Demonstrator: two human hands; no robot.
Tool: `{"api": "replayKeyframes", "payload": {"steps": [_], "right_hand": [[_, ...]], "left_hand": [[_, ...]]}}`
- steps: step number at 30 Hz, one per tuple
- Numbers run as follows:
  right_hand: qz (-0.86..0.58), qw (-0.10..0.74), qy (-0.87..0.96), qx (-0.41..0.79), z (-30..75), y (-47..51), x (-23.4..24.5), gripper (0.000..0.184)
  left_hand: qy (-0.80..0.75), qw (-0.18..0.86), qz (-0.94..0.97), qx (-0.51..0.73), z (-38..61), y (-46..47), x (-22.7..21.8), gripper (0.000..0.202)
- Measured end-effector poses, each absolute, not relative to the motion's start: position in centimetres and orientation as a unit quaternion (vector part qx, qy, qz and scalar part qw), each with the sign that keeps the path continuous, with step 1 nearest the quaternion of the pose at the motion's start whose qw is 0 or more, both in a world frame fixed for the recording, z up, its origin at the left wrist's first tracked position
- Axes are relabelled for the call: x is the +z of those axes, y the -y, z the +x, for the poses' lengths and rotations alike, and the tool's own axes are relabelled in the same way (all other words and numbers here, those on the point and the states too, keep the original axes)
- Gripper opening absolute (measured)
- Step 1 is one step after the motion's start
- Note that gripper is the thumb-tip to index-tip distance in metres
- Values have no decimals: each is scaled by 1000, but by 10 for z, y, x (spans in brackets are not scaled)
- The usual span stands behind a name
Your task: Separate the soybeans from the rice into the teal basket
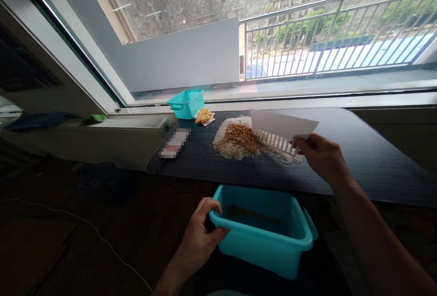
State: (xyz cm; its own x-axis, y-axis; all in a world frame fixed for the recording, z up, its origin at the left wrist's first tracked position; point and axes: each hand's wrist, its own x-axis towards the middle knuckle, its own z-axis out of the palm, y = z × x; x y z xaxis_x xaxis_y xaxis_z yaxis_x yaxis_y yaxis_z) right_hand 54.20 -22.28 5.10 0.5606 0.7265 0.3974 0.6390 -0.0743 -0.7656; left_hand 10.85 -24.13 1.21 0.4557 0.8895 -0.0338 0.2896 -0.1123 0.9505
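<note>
With fingers over its rim, my left hand [205, 225] grips the near left corner of a turquoise plastic bin [262, 237] below the table edge. Small greenish grains lie on the bin's floor. My right hand [322, 157] pinches a white sheet [283, 125] with a row of slots along its lower edge, like a comb. That slotted edge rests in or just over a pile of white rice-like grains [227, 148] mixed with round golden-brown beans [239, 136]. How deep the teeth reach into the grains is hard to see.
The pile lies on a dark table [344, 150] beside a window. A smaller turquoise basket [189, 103] and a crumpled yellow cloth [204, 116] sit at its back left. A blurred-out flat object [175, 143] lies at the left end, near a radiator [136, 123]. A white cable [102, 237] crosses the floor.
</note>
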Motion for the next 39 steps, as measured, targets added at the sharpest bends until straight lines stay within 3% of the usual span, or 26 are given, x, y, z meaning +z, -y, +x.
{"api": "replayKeyframes", "payload": {"steps": [10,39], "right_hand": [[-764,505,397,61,541,273,78,39],[-757,520,384,97,518,287,65,43]], "left_hand": [[-431,513,679,299,112,243,23,37],[-426,501,692,296,110,241,16,30]]}}
